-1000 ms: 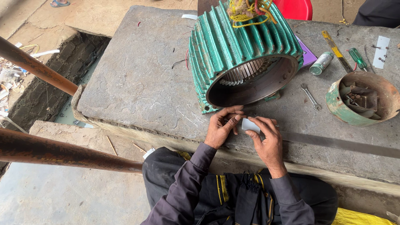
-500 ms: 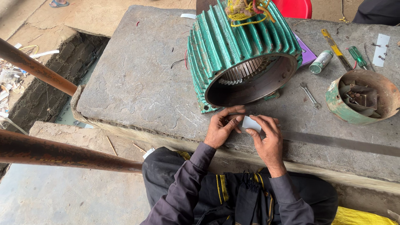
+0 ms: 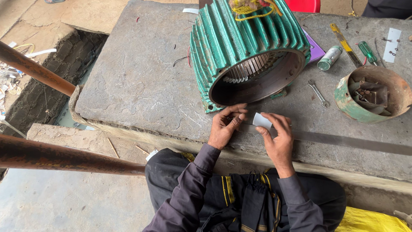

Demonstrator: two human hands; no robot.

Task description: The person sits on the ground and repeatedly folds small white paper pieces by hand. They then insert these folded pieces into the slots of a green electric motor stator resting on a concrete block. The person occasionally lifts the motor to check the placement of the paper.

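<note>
On the grey stone surface (image 3: 141,86), just in front of the open mouth of a green ribbed motor housing (image 3: 244,47), a small white slip of paper (image 3: 262,120) is held. It is seen as a pale, thin, roughly rectangular piece, slightly curved, with its lower edge resting on a long flat metal strip (image 3: 343,141) that runs along the surface towards the right. The slip is pinched by the right hand (image 3: 278,139): the thumb is pressed against its lower left side and the index finger is curled over its top right corner, so these fingers are closed on the paper. The left hand (image 3: 225,126) is laid just beside it to the left, with its fingers bent and their tips pressed onto the end of the strip; nothing is grasped by them, and the slip is not quite touched. Between the two hands only a narrow gap is left. Behind the hands, copper windings are visible inside the housing. Farther right, a small spanner (image 3: 318,93), a rusty green tin (image 3: 371,99) of metal parts, a green-handled screwdriver (image 3: 368,51) and a small cylindrical bottle (image 3: 329,58) are spread well apart from the paper.
</note>
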